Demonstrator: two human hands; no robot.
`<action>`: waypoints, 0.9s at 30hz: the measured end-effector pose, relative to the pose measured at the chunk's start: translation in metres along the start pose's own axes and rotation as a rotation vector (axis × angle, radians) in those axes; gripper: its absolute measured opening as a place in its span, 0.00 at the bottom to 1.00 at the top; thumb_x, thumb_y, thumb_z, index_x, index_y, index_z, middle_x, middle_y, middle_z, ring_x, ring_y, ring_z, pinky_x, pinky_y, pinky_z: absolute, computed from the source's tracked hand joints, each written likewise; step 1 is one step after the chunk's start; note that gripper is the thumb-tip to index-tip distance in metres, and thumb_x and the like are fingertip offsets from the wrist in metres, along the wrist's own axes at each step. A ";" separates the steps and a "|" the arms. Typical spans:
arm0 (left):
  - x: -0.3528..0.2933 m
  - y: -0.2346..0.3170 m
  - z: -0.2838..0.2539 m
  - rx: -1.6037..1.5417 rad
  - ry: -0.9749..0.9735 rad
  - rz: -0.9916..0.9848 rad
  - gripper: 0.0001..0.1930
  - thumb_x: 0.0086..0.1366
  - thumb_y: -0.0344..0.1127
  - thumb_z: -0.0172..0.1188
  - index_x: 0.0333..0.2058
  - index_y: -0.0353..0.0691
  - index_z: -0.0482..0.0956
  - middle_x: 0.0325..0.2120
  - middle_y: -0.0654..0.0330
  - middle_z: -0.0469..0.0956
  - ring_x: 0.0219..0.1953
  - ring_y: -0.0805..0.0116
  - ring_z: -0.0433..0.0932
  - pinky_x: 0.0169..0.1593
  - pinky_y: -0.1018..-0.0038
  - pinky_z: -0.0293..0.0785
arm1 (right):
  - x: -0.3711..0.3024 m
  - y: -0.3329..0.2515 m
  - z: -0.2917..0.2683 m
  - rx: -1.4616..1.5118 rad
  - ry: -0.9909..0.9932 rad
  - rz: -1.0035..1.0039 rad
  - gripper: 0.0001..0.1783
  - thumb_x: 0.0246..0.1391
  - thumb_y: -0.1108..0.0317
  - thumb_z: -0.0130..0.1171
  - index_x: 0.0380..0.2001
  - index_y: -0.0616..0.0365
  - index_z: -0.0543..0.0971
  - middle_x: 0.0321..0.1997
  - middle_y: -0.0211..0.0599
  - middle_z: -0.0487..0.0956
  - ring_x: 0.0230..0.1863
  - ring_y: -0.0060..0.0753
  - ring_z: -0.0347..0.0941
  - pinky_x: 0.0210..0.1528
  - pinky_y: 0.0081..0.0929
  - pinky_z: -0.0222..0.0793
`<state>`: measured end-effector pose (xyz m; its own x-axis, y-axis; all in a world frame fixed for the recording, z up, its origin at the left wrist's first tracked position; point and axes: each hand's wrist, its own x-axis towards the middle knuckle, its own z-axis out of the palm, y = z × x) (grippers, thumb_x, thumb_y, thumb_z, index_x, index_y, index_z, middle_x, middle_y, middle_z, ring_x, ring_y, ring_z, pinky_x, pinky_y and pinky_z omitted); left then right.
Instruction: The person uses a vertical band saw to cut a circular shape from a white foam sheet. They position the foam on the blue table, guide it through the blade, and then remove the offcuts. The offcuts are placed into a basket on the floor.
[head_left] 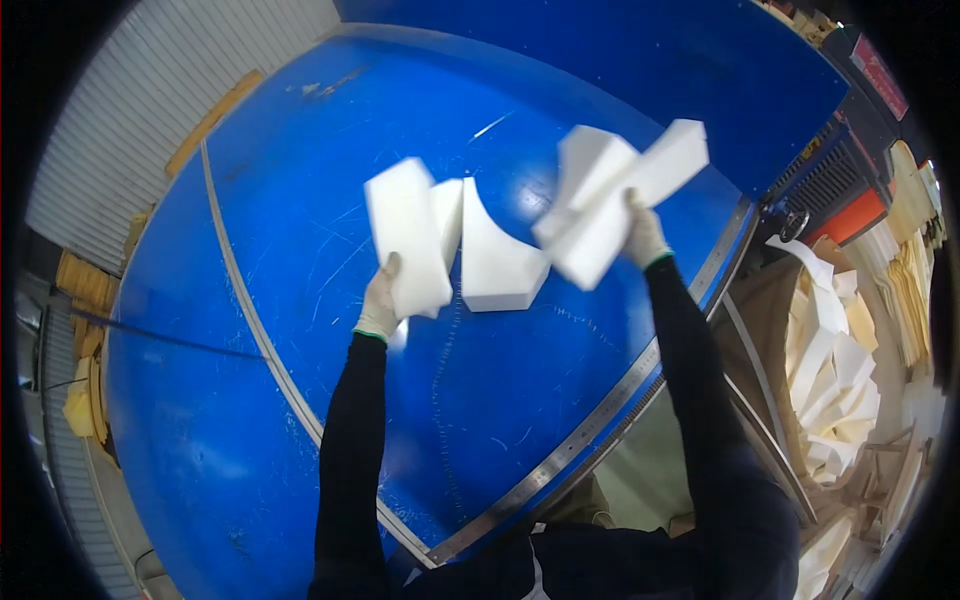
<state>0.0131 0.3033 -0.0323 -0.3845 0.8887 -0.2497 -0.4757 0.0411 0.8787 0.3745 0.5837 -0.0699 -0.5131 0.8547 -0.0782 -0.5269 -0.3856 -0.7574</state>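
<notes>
My left hand [379, 303], in a pale glove, grips a white foam block [408, 225] by its lower left side, thumb on the face. Behind that block shows part of another white foam piece [449, 215]; I cannot tell whether the hand holds it too. My right hand [646, 232], also gloved, is closed on the edge of a long white foam piece [660, 165]. A wider foam piece [592, 165] lies across it, slightly blurred. Between the hands, a foam piece with a concave curved side [495, 270] rests on the blue table [330, 190].
A metal ruler strip [570, 445] edges the table's near right side, and a metal rail [240, 290] runs along the left. At the right stands a large container [785, 350] heaped with white foam offcuts [835, 380]. A dark machine with an orange panel [855, 218] stands beyond.
</notes>
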 end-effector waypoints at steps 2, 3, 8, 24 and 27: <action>0.006 -0.025 0.021 0.115 -0.062 -0.026 0.32 0.74 0.52 0.56 0.63 0.29 0.67 0.56 0.50 0.77 0.55 0.59 0.80 0.57 0.64 0.78 | 0.003 0.044 0.025 -0.089 -0.065 0.207 0.37 0.62 0.46 0.64 0.62 0.65 0.70 0.59 0.43 0.77 0.60 0.38 0.75 0.63 0.38 0.72; 0.006 -0.037 0.030 0.085 -0.063 -0.056 0.32 0.74 0.52 0.57 0.63 0.29 0.67 0.55 0.50 0.77 0.55 0.60 0.79 0.58 0.65 0.77 | 0.003 0.059 0.032 -0.166 -0.171 0.192 0.38 0.60 0.47 0.66 0.63 0.65 0.70 0.57 0.43 0.78 0.57 0.35 0.76 0.61 0.35 0.73; -0.015 -0.047 0.057 0.028 -0.060 -0.055 0.30 0.73 0.49 0.59 0.63 0.30 0.68 0.55 0.52 0.78 0.54 0.62 0.80 0.58 0.65 0.77 | -0.035 0.034 0.056 0.201 -0.203 0.247 0.37 0.59 0.49 0.68 0.62 0.64 0.70 0.56 0.45 0.80 0.53 0.38 0.80 0.57 0.37 0.79; -0.237 -0.150 0.248 0.514 -0.944 -0.209 0.34 0.66 0.47 0.63 0.62 0.27 0.67 0.55 0.50 0.76 0.53 0.57 0.77 0.56 0.64 0.75 | -0.598 -0.026 -0.040 0.445 0.385 -0.474 0.31 0.63 0.51 0.62 0.60 0.62 0.73 0.52 0.43 0.83 0.46 0.33 0.83 0.52 0.33 0.82; -0.313 -0.168 0.330 0.519 -1.169 -0.353 0.37 0.60 0.44 0.66 0.62 0.26 0.67 0.54 0.49 0.76 0.53 0.57 0.77 0.56 0.64 0.75 | -0.701 -0.017 -0.043 0.448 0.592 -0.658 0.30 0.64 0.50 0.61 0.60 0.59 0.73 0.50 0.39 0.83 0.45 0.30 0.83 0.50 0.31 0.82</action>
<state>0.4742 0.1688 0.0321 0.7238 0.6507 -0.2297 0.0472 0.2853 0.9573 0.7725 0.0066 -0.0301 0.3308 0.9341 -0.1340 -0.8554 0.2368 -0.4607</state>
